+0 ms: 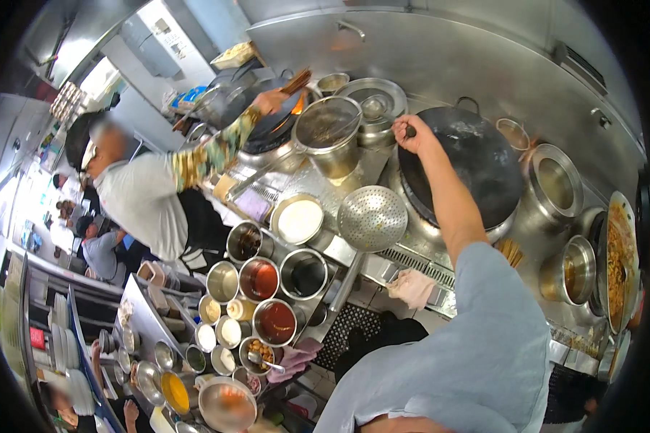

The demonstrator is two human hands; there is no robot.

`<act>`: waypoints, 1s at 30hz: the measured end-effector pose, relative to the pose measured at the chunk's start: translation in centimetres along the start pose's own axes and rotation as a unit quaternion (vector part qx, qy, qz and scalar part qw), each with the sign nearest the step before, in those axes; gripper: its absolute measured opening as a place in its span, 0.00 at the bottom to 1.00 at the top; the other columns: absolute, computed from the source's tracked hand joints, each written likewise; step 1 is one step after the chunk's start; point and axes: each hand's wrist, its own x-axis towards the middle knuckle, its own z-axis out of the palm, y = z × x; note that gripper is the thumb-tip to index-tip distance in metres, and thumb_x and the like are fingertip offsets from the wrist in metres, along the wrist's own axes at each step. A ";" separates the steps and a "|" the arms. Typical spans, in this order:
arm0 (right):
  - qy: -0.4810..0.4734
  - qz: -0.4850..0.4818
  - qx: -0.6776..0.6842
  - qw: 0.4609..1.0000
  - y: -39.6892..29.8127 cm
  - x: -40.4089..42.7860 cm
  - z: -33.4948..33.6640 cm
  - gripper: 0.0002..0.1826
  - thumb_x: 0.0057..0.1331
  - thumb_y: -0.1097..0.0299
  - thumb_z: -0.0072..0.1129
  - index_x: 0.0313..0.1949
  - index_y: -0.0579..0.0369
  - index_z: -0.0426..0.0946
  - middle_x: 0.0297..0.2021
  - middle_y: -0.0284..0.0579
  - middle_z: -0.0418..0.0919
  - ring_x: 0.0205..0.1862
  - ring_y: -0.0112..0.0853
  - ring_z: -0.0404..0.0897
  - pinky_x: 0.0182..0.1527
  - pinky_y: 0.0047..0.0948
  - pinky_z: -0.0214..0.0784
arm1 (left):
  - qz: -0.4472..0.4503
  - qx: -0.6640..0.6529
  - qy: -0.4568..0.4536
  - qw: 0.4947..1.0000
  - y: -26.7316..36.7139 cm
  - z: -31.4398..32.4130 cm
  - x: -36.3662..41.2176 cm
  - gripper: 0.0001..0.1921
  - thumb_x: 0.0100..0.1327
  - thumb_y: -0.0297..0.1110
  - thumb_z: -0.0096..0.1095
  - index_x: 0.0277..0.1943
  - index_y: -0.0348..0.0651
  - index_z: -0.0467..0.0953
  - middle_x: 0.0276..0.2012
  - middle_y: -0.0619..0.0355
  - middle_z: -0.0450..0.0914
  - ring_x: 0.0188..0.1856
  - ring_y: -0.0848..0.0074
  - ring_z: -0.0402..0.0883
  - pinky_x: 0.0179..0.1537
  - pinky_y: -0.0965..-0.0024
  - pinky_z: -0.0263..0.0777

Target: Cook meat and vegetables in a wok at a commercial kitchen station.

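My right hand (411, 134) is closed around a dark-ended handle at the left rim of a large black wok (466, 162). The handle appears to belong to the metal ladle (374, 107), whose bowl lies over a steel pot beside the wok. Light vapour shows over the dark wok surface. A perforated steel skimmer (372, 218) lies below my hand, its long handle pointing down to the left. Left of the ladle stands a deep pot (333, 157) with a fine strainer on it. My left hand is not in view.
A co-worker (141, 200) at left holds a bamboo brush (296, 81) over another wok, by a flame. Sauce pots (276, 322) crowd the lower left. A pink cloth (411, 288) hangs at the stove edge. Steel pots (574, 268) and a food-filled pan (623, 265) are at right.
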 end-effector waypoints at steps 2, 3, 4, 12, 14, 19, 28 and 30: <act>-0.058 0.012 0.083 0.995 0.2 -2.1 -0.3 0.07 0.59 0.76 0.51 0.25 0.55 0.63 0.19 0.32 0.66 0.16 0.18 0.67 0.17 0.16 0.61 | 0.044 -0.011 -0.124 0.991 1.2 6.6 2.3 0.28 0.64 0.36 0.59 0.64 0.34 0.62 0.48 0.48 0.78 0.43 0.66 0.80 0.42 0.68 0.75; -0.068 0.004 0.088 0.994 0.6 -3.3 -0.2 0.07 0.59 0.76 0.51 0.25 0.56 0.63 0.19 0.31 0.66 0.16 0.18 0.68 0.17 0.15 0.61 | 0.059 -0.009 -0.185 0.981 1.8 10.4 3.2 0.28 0.64 0.36 0.59 0.64 0.34 0.63 0.48 0.48 0.78 0.43 0.66 0.80 0.42 0.68 0.75; -0.065 0.001 0.093 0.994 0.4 -5.4 -0.2 0.07 0.59 0.76 0.51 0.25 0.56 0.63 0.19 0.31 0.66 0.17 0.17 0.68 0.17 0.15 0.61 | 0.014 -0.040 -0.183 0.982 3.0 16.0 2.7 0.28 0.61 0.32 0.64 0.63 0.32 0.65 0.49 0.49 0.77 0.45 0.67 0.78 0.43 0.67 0.74; -0.021 -0.064 0.078 0.995 4.7 -26.3 2.5 0.12 0.61 0.75 0.51 0.44 0.65 0.66 0.21 0.30 0.66 0.16 0.15 0.61 0.15 0.16 0.54 | -0.019 0.102 -0.639 0.763 6.9 53.1 -4.9 0.15 0.61 0.32 0.59 0.47 0.31 0.74 0.36 0.51 0.80 0.33 0.66 0.82 0.32 0.64 0.76; -0.014 -0.078 0.070 0.994 6.5 -31.2 2.3 0.14 0.61 0.75 0.51 0.46 0.63 0.66 0.21 0.31 0.66 0.16 0.16 0.61 0.15 0.17 0.53 | -0.007 0.117 -0.683 0.720 7.0 58.6 -9.3 0.12 0.62 0.31 0.57 0.44 0.31 0.74 0.36 0.48 0.80 0.33 0.63 0.82 0.34 0.61 0.77; 0.087 -0.124 -0.066 0.986 11.4 -38.2 0.2 0.23 0.58 0.75 0.53 0.54 0.62 0.63 0.21 0.35 0.67 0.14 0.21 0.63 0.14 0.22 0.52 | -0.093 0.178 -0.702 0.684 2.3 67.0 -16.8 0.11 0.60 0.28 0.55 0.40 0.26 0.75 0.34 0.45 0.80 0.33 0.58 0.82 0.33 0.58 0.77; 0.178 -0.211 -0.101 0.956 16.5 -42.7 -4.4 0.30 0.58 0.77 0.49 0.62 0.62 0.57 0.20 0.37 0.65 0.13 0.21 0.64 0.14 0.21 0.55 | -0.021 0.277 -0.688 0.670 -0.6 66.9 -22.2 0.11 0.56 0.24 0.57 0.39 0.24 0.75 0.33 0.44 0.80 0.31 0.57 0.83 0.30 0.57 0.76; 0.161 -0.212 -0.078 0.961 16.1 -42.6 -5.7 0.30 0.58 0.77 0.49 0.62 0.62 0.57 0.21 0.37 0.65 0.13 0.21 0.63 0.14 0.21 0.55 | -0.001 0.290 -0.689 0.664 -1.0 67.1 -22.9 0.10 0.56 0.24 0.56 0.39 0.24 0.75 0.34 0.45 0.80 0.31 0.58 0.82 0.32 0.59 0.76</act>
